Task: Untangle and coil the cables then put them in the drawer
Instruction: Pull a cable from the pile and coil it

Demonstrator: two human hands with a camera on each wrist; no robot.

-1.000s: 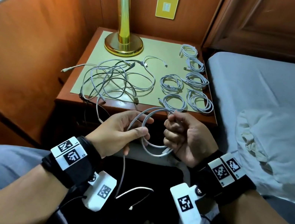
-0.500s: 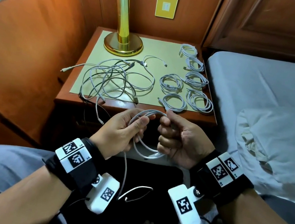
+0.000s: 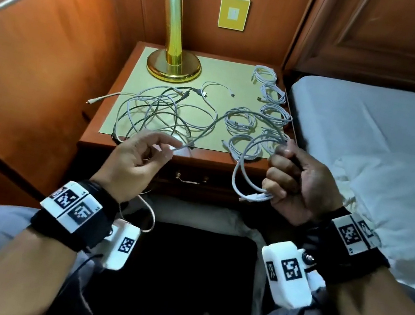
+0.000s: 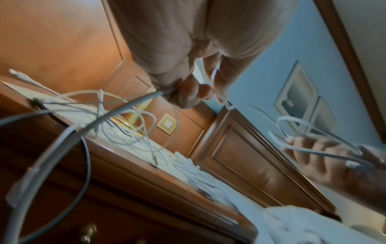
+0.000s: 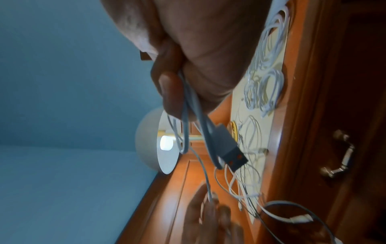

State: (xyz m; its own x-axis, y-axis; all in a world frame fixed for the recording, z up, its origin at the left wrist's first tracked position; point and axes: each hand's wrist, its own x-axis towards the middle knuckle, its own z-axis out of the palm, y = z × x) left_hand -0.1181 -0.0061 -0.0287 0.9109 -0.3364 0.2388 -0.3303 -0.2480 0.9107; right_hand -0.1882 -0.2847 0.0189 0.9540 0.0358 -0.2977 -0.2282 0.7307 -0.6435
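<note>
Two hands work one white cable (image 3: 248, 161): the right hand (image 3: 303, 184) grips its loops, the left hand (image 3: 135, 157) pinches the free run. Best feed slack evenly, loop by loop. Behind, a tangle (image 3: 161, 114) and finished coils (image 3: 274, 113) lie on the nightstand (image 3: 116, 103) beside a bed (image 3: 383, 132); the drawer (image 3: 191, 179) is closed.

I see warm wood panelling (image 3: 61, 56) beyond my left hand, with a yellow wall plate (image 3: 233, 12) set in it straight ahead. Ahead of both hands stands a wooden nightstand (image 3: 102, 123) carrying a brass lamp (image 3: 173, 65). Past my right hand lies a bed (image 3: 369, 135) in pale sheets. The wall above looks bluish, possibly from the light.
</note>
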